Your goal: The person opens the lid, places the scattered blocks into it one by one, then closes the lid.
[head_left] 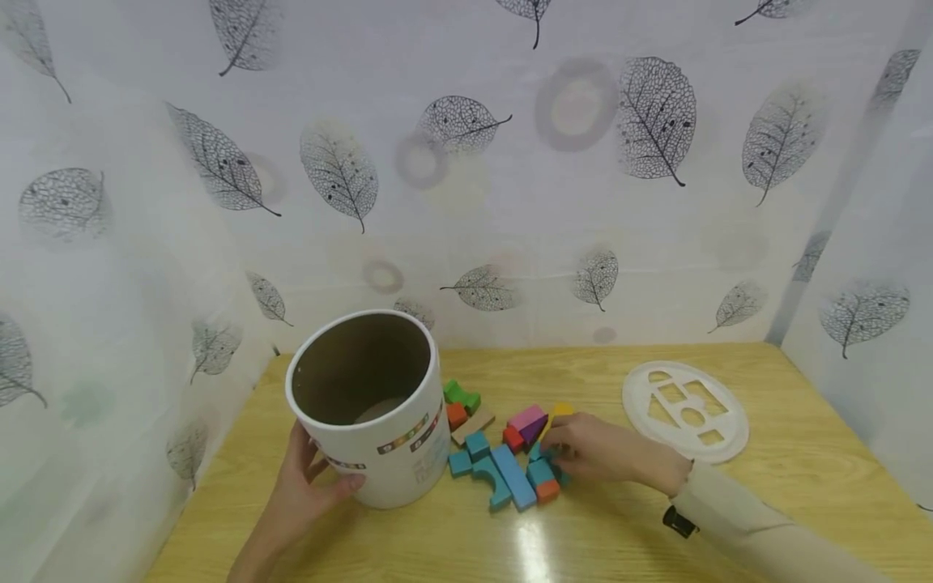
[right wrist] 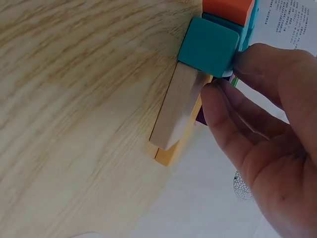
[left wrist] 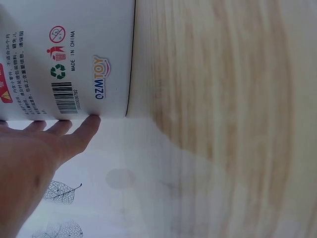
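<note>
Left hand: the left hand (head_left: 309, 486) rests against the near wall of the white tub (head_left: 372, 409), fingers (left wrist: 81, 130) straight and lying flat on its printed side, thumb on the front; it steadies the tub without curling round it.
Tub: upright and open-topped, standing near the tabletop's (head_left: 598, 534) left edge, just left of the blocks.
Right hand: the right hand (head_left: 598, 449) reaches into the pile of blocks (head_left: 503, 453) at the middle of the tabletop; its fingers (right wrist: 233, 114) are curled, pinching a flat plain wooden block (right wrist: 176, 106) with a yellow piece (right wrist: 173, 151) under it, touching a teal cube (right wrist: 208, 45).
Lid: a white lid with cut-out shapes (head_left: 685, 409) lies flat toward the right edge, well apart from both hands.
Doing it well: in my judgement, the pinch should settle on one piece only, since the wooden and yellow pieces lie stacked, and the lift should go straight up so the neighbouring teal and orange blocks stay put; the flat left hand should keep the tub from sliding.
</note>
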